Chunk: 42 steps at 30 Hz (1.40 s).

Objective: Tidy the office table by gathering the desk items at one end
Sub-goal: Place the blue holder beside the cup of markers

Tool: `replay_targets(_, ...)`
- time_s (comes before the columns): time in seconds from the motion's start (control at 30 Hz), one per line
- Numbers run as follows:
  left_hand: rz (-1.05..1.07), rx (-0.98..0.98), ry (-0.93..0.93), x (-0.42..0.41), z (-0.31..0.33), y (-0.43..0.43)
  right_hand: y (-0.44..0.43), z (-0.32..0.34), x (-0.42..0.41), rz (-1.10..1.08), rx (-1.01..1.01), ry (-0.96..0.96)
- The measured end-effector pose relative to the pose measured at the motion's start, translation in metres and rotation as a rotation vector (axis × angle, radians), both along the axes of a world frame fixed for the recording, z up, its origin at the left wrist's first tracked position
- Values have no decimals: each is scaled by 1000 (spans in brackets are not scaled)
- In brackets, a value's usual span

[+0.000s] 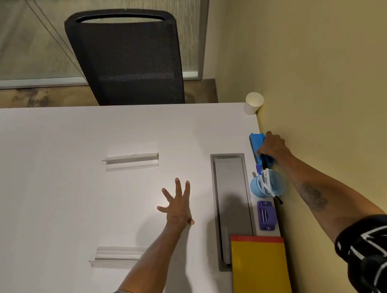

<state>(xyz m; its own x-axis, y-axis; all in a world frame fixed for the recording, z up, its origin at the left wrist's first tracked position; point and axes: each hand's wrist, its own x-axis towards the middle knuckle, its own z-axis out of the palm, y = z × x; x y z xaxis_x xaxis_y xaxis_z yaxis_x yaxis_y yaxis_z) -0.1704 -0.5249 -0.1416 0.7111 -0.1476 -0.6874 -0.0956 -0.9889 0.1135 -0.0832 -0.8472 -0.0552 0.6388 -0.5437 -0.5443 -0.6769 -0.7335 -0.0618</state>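
Note:
My right hand is closed around a blue whiteboard eraser at the right edge of the white table, against the yellow wall. Just nearer stands a light blue cup with several markers in it. A purple hole punch lies nearer still, then a yellow folder with a red edge. A white paper cup stands in the far right corner. My left hand rests flat on the middle of the table, fingers spread, holding nothing.
Two clear acrylic holders lie on the left half. A grey cable hatch is set into the table beside the gathered items. A black mesh chair stands beyond the far edge, before a glass partition.

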Motion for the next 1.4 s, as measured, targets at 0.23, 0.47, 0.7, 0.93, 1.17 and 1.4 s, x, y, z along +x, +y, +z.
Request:
replay_targets(0.23,-5,15,-1,0,-3,0,0,-9,2,-3,10,35)
replay_targets(0.47,1,1,16,2,-3,0,1,-17,3,21,6,73)
replay_targets(0.7,-15,25,-4,1,-4,1,3,-21,1,51,-27,97)
replay_targets(0.93,-5,10,5,2,-7,1,3,-22,-1,48,-30,100)
replay_targets(1.17,16,-25,27,4,-7,1,2,-22,-5,35,-24,93)
replay_targets(1.4,9,-16,21,4,-10,1,0,-21,-3,31,-20,79)
